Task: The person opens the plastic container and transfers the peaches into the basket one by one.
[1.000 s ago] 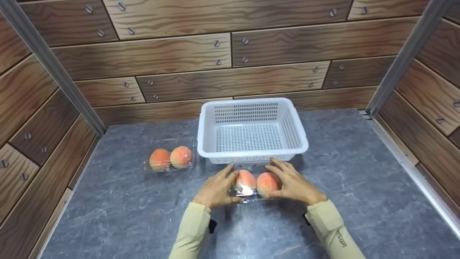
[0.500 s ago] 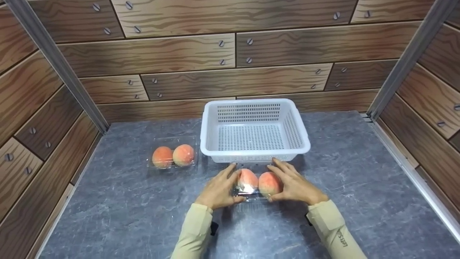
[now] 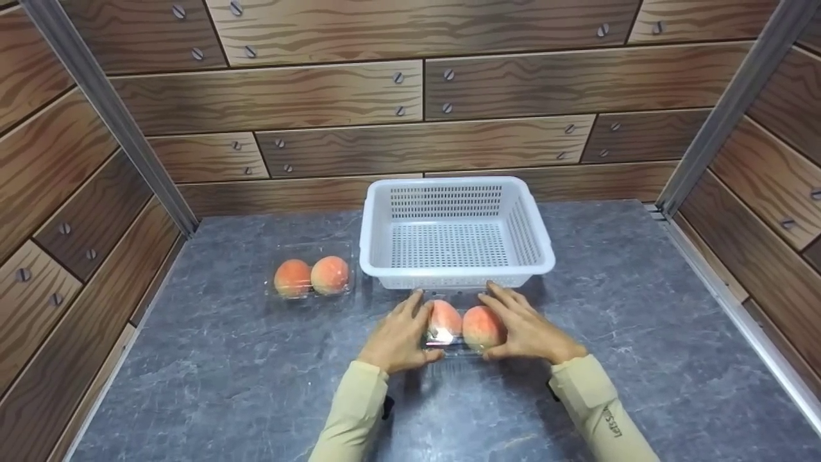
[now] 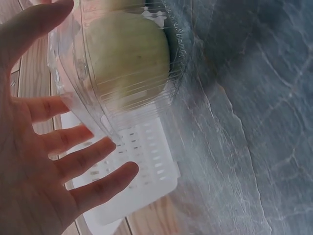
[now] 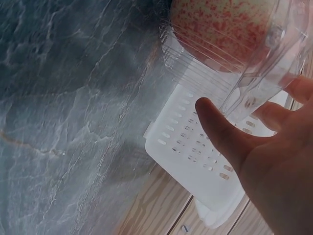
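A clear plastic clamshell box with a right-hand peach [image 3: 482,328] and a left-hand peach [image 3: 444,322] in it lies in front of the white basket. My left hand [image 3: 401,333] is at its left end, thumb by the near edge, fingers toward the far edge. In the left wrist view, spread, fairly straight fingers [image 4: 88,164] meet the box's rim [image 4: 93,107]. My right hand [image 3: 529,330] spans the right end likewise. In the right wrist view one finger [image 5: 220,127] extends below the rim; others are partly hidden behind the plastic.
The white perforated basket [image 3: 375,253] stands right behind the box; no contents show in it. A second clear box [image 3: 314,247] with two peaches [image 3: 312,277] sits to its left. The grey marbled tabletop [image 3: 244,372] is bounded by wood-patterned walls [image 3: 340,96].
The head view has shifted slightly. My left hand has moved a little to the right against the box. The box and right hand stay about where they were.
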`<state>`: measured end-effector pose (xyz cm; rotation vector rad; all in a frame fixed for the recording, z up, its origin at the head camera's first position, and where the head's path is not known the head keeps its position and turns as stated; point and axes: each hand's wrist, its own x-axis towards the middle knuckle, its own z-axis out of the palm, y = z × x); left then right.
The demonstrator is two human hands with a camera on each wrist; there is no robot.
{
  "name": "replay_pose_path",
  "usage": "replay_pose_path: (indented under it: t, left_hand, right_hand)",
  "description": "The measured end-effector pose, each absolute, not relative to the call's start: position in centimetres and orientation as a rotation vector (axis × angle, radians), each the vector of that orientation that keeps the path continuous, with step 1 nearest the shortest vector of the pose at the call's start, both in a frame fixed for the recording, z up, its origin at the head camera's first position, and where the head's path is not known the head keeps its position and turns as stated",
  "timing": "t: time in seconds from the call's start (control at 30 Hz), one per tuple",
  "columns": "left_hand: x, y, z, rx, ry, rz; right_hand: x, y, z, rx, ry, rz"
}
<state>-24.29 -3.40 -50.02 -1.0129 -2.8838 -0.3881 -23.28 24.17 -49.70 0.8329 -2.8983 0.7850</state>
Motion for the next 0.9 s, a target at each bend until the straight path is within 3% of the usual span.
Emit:
replay_pose_path:
  t: [0.9]
  left_hand:
    - [-24.33,-2.63,-50.45,-1.010,-2.763,-0.286]
  right_hand:
    - [-23.23,24.72,-49.96,0.867,-2.894,0.815]
